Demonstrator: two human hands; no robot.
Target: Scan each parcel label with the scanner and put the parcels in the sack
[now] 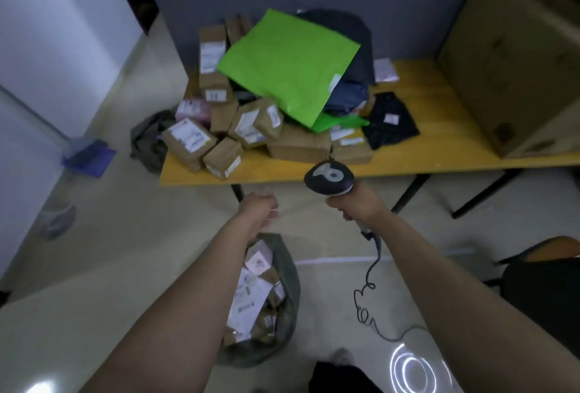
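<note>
Black scanner (329, 178) gripped in right hand (357, 204)

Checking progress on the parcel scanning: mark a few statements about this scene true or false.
1. The right hand grips the scanner. True.
2. The sack on the floor is empty. False: it holds labelled parcels.
3. A green mailer tops the parcel pile on the table. True.
4. The left hand carries a box. False: it holds nothing.
5. The scanner is cordless. False: a coiled cable hangs from it.
</note>
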